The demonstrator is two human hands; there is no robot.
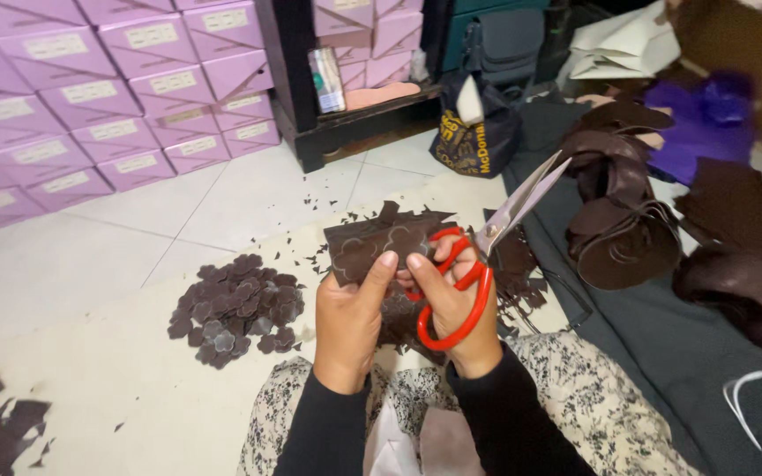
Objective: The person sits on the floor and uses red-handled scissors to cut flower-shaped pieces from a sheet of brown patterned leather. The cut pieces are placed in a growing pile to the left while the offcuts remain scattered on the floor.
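At centre frame, the left hand [348,316] pinches a dark brown leather piece marked with flower outlines [381,245], thumb pressed on its face. Just at 3 o'clock, the right hand [449,308] grips the red-handled metal scissors [478,256], fingers through the loops, blades parted and pointing toward 1 o'clock. Near 9 o'clock lies a pile of brown flower-shaped cutouts [235,308]. Stacked lilac cardboard boxes [108,88] stand at 10 o'clock; curled brown leather offcuts [623,229] lie at 2 o'clock.

Soft, even indoor light, faint shadows, sharp centre, slight wide-angle stretching at edges.
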